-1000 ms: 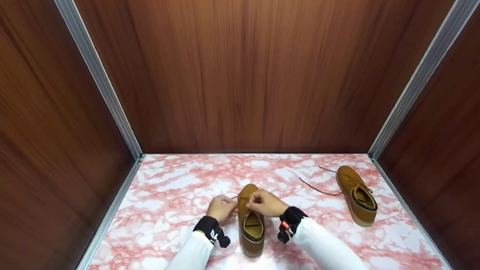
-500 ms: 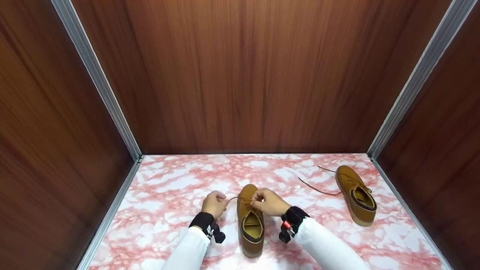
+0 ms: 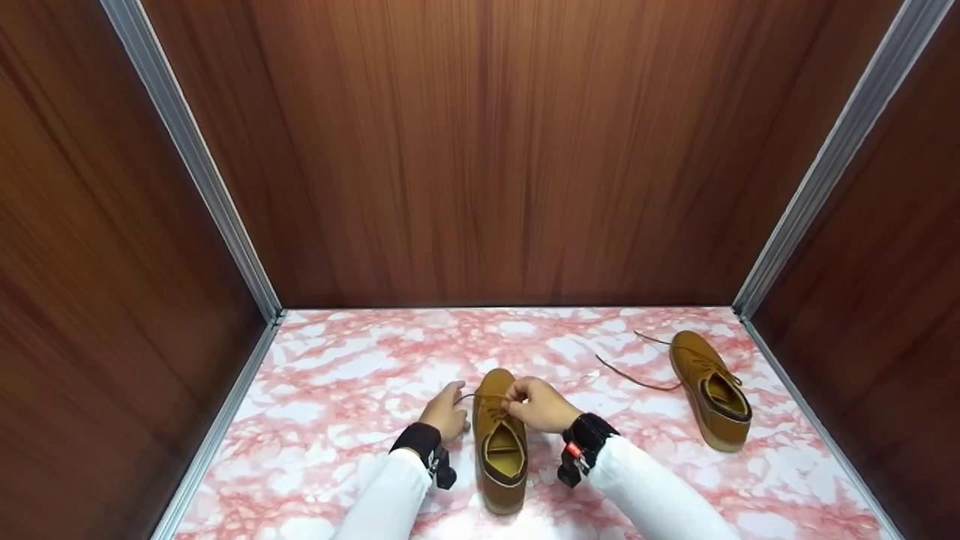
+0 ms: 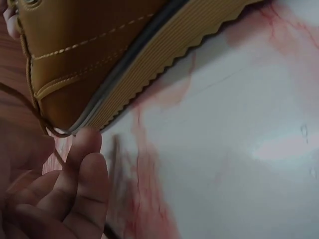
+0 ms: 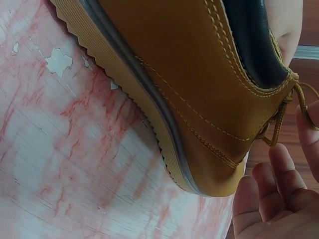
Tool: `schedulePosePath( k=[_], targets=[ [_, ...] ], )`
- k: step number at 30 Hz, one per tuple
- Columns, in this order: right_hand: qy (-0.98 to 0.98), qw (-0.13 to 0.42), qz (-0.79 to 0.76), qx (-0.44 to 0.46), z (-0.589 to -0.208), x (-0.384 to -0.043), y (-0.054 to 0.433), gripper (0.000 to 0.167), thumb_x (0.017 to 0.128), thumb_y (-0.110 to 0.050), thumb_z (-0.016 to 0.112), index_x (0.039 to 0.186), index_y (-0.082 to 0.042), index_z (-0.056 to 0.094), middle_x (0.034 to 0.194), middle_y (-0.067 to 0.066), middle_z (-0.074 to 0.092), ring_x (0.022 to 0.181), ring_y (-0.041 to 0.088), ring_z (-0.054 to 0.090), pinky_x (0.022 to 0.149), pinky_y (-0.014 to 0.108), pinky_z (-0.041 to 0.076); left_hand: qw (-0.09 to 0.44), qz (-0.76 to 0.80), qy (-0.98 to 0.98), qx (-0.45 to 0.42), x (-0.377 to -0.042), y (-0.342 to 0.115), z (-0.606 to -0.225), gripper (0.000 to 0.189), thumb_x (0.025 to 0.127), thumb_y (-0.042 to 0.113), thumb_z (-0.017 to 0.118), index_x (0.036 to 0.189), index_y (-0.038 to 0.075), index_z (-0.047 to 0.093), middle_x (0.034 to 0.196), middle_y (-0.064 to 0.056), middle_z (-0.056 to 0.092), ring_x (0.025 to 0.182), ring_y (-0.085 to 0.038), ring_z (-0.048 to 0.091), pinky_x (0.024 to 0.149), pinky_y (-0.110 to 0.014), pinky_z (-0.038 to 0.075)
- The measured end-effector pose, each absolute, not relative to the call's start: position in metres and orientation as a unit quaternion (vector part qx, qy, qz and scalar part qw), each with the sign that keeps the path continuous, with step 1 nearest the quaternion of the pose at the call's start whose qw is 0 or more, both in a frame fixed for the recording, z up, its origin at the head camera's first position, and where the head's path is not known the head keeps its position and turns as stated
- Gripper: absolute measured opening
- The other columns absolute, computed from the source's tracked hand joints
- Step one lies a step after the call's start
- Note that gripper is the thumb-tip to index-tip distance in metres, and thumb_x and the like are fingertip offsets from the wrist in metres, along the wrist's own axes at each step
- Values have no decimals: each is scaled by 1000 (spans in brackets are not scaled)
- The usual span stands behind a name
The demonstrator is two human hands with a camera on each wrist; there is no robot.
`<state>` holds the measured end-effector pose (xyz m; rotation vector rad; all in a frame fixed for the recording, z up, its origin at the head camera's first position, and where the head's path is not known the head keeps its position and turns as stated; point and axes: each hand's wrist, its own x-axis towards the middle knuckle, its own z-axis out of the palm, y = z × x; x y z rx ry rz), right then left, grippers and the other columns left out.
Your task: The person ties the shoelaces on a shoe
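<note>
A tan-brown shoe [image 3: 493, 442] stands upright with its toe pointing away, between the two hands. My left hand [image 3: 445, 415] is left of the toe, with the brown shoelace [image 4: 61, 159] running between its thumb and loosely curled fingers [image 4: 92, 174]. Part of the lace is hidden behind those fingers, and a dark end shows below them. Over the right side of the lacing, my right hand [image 3: 541, 405] pinches a piece of shoelace. In the right wrist view, lace loops [image 5: 280, 112] hang at the shoe's opening, right at the thumb and fingertips [image 5: 281, 154].
A matching shoe [image 3: 709, 390] stands at the right, two loose lace ends [image 3: 637, 381] stretching out to its left. The surface [image 3: 360, 367] has a red-and-white marbled pattern. Wood-grain panels [image 3: 495, 150] with metal edge strips enclose the back and sides.
My left hand first drew the lace out to the left of the shoe, then came back slightly right with its fingers more extended. The right hand shifted only a little, still over the lacing.
</note>
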<state>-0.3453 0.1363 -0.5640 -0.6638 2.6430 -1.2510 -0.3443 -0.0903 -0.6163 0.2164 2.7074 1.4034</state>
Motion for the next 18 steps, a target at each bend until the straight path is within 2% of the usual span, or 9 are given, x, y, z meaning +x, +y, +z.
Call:
schedulePosePath(
  k=[1,3,6,12,18],
  targets=[
    [877,73,-420,-222,-564,-345,136,9,94,-12,69,87,-6,68,94,2,64,88,12,59,78,24,48,39,451,889,73,-345,-89,-617,58,93,-3,59,149,-4,46,142,-33,60,124,-39,66,105,-50,52],
    [875,73,-422,-224,-563,-345,137,9,95,-12,68,87,-6,69,93,2,64,87,12,58,76,23,48,33,442,894,70,-345,-86,-618,55,94,-1,61,147,-4,48,136,-29,66,123,-40,67,109,-53,50],
    [874,73,-424,-224,-561,-345,138,10,96,-12,68,88,-5,69,92,2,64,85,11,58,74,22,47,20,431,900,65,-346,-83,-620,51,93,0,64,142,-4,51,124,-24,72,120,-40,69,109,-54,50],
    [877,71,-420,-222,-561,-344,141,15,98,-14,68,85,-6,67,90,1,64,82,10,57,74,23,46,-11,416,908,51,-345,-80,-620,40,91,4,70,128,-3,60,98,-14,78,95,-31,73,93,-47,57],
    [877,71,-421,-219,-562,-345,142,28,103,-24,64,83,-5,67,82,-3,61,77,9,54,70,23,44,-47,402,914,38,-343,-84,-616,12,92,12,76,95,4,68,81,-7,72,77,-19,65,75,-37,55]
  ],
)
